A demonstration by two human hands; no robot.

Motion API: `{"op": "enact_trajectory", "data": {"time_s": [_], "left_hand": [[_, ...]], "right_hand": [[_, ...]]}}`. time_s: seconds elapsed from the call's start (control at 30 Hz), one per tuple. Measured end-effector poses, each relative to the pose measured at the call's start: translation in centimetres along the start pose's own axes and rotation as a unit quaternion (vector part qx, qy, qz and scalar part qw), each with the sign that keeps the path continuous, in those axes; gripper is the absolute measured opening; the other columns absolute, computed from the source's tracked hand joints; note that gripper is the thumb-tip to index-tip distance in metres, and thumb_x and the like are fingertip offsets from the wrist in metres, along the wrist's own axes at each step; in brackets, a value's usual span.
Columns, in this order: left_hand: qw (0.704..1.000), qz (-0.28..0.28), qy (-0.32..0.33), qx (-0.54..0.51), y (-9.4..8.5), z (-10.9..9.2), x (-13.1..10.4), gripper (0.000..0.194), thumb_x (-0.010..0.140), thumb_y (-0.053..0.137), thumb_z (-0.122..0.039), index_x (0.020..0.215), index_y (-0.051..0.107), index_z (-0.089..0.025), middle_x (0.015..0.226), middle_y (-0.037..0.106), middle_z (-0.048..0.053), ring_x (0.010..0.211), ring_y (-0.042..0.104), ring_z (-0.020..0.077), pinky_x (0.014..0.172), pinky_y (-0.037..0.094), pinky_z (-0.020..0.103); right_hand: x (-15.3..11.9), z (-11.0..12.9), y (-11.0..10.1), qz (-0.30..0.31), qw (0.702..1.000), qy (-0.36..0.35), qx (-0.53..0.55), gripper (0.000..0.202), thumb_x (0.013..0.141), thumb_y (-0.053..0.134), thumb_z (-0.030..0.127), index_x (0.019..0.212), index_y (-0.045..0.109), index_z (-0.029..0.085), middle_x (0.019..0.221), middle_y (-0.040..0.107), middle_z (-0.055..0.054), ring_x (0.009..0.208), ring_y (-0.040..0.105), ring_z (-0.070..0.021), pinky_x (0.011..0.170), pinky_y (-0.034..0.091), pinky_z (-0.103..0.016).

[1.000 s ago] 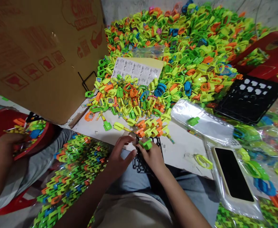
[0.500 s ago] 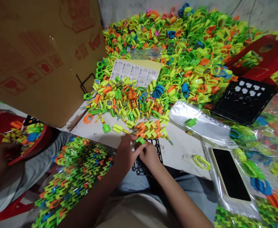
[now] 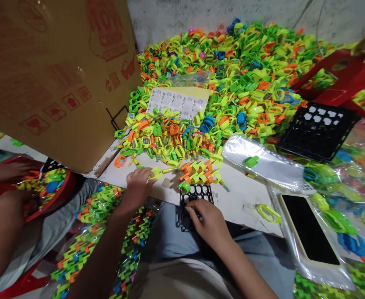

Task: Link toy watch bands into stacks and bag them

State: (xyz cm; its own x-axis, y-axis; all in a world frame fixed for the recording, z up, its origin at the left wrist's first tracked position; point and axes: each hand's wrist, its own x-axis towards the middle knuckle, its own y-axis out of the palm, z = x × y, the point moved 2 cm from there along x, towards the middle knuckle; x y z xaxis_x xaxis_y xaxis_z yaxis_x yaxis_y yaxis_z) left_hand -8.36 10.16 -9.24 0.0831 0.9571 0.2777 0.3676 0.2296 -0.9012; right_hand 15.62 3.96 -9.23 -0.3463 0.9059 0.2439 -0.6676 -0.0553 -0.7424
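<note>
My left hand [image 3: 138, 182] is at the table's front edge, its fingers closed on a yellow toy watch [image 3: 156, 172] with a thin candy-filled tube attached. A black grid tray [image 3: 198, 191] juts over the front edge above my lap. My right hand [image 3: 208, 218] is at its near part, fingers bent onto the grid. Rows of orange and yellow toy watches [image 3: 198, 171] stand in the far part of the tray, with a green toy watch [image 3: 185, 187] at their near left corner.
A big heap of toy watches [image 3: 232, 74] fills the back. A cardboard box [image 3: 60, 83] stands left, a sticker sheet [image 3: 176, 101] behind the pile. At right lie a clear bag [image 3: 260, 162], a phone [image 3: 309, 228] and another black tray [image 3: 318, 133]. A co-worker's hands [image 3: 11, 199] are at a red basin [image 3: 72, 187].
My left hand has left the tray and moved left to the yellow toy watch. The green toy watch, formerly at my fingers, stands in the tray. My right hand has shifted slightly down and right.
</note>
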Motion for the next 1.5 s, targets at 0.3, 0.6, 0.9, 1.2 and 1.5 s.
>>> {"op": "enact_trajectory", "data": {"time_s": [0.3, 0.6, 0.9, 1.2, 1.5], "left_hand": [[0.966, 0.188, 0.150, -0.091, -7.0, -6.6, -5.6, 0.016, 0.087, 0.054, -0.037, 0.099, 0.062, -0.030, 0.090, 0.069, -0.001, 0.080, 0.064, 0.0185, 0.069, 0.047, 0.028], [0.978, 0.050, 0.135, -0.149, -2.5, -9.4, -2.5, 0.045, 0.088, 0.054, -0.038, 0.131, 0.044, -0.029, 0.130, 0.052, 0.006, 0.121, 0.046, 0.0237, 0.101, 0.037, 0.040], [0.969, -0.014, 0.174, -0.172, 0.5, -10.2, -2.2, 0.035, 0.085, 0.057, -0.023, 0.119, 0.050, -0.027, 0.114, 0.055, 0.006, 0.110, 0.051, 0.0218, 0.096, 0.041, 0.040], [0.974, -0.022, 0.142, -0.177, 1.3, -11.1, -1.6, 0.064, 0.074, 0.070, -0.033, 0.130, 0.040, -0.025, 0.127, 0.047, 0.011, 0.120, 0.046, 0.0285, 0.101, 0.037, 0.045], [0.971, -0.050, 0.158, -0.175, 1.4, -11.1, -0.5, 0.059, 0.078, 0.063, -0.026, 0.133, 0.040, -0.025, 0.124, 0.050, 0.009, 0.117, 0.047, 0.0267, 0.100, 0.038, 0.043]], "right_hand": [[-0.1, 4.3, 0.4, 0.099, 0.984, -0.069, -0.133, 0.034, 0.082, 0.057, 0.018, 0.116, 0.060, 0.014, 0.084, 0.066, -0.010, 0.073, 0.062, -0.0222, 0.062, 0.047, -0.030], [1.7, -4.3, 0.4, -0.084, 0.970, 0.138, 0.183, 0.014, 0.080, 0.060, 0.029, 0.088, 0.068, 0.020, 0.088, 0.073, -0.006, 0.081, 0.068, -0.0201, 0.075, 0.054, -0.032], [1.9, -3.9, 0.8, -0.055, 0.993, 0.064, 0.081, 0.023, 0.082, 0.050, 0.017, 0.094, 0.069, 0.021, 0.094, 0.072, -0.007, 0.087, 0.067, -0.0204, 0.077, 0.052, -0.031], [3.9, -3.2, 1.1, 0.049, 0.995, 0.089, 0.023, 0.024, 0.076, 0.047, 0.007, 0.083, 0.068, 0.017, 0.086, 0.071, -0.007, 0.077, 0.065, -0.0199, 0.069, 0.048, -0.027], [4.5, -2.2, 0.6, 0.075, 0.994, 0.082, 0.017, 0.024, 0.075, 0.050, 0.010, 0.088, 0.068, 0.020, 0.086, 0.072, -0.006, 0.078, 0.064, -0.0186, 0.070, 0.047, -0.025]]}}
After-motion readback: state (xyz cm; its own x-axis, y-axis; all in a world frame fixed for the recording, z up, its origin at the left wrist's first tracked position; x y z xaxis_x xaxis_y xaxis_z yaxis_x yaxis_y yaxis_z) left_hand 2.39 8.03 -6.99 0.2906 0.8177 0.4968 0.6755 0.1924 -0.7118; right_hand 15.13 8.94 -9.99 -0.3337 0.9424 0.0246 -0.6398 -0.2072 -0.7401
